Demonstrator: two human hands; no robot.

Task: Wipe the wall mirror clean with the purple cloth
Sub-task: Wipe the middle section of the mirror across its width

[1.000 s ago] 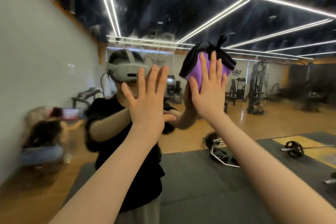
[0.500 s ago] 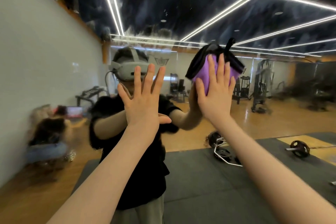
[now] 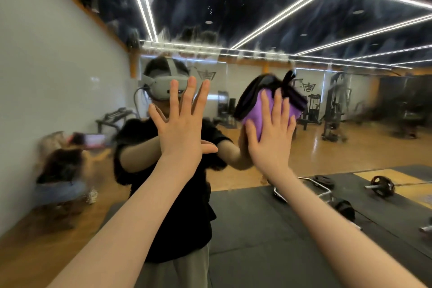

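The wall mirror [image 3: 70, 65] fills the head view and reflects me and a gym room. My right hand [image 3: 271, 140] presses the purple cloth [image 3: 253, 113] flat against the glass with straight, spread fingers. The cloth has a dark edge bunched above my fingertips. My left hand [image 3: 184, 124] rests flat on the mirror to the left of the cloth, fingers straight, holding nothing. The upper glass looks streaked and smeared.
The reflection shows a dark floor mat [image 3: 268, 229], a curl bar with weight plates [image 3: 327, 184], a dumbbell [image 3: 381, 186] and gym machines [image 3: 334, 112] at the back. A blurred crouching person [image 3: 60, 170] is reflected at lower left.
My right hand and the cloth have slid a little downward on the glass. My left hand stays flat in about the same place.
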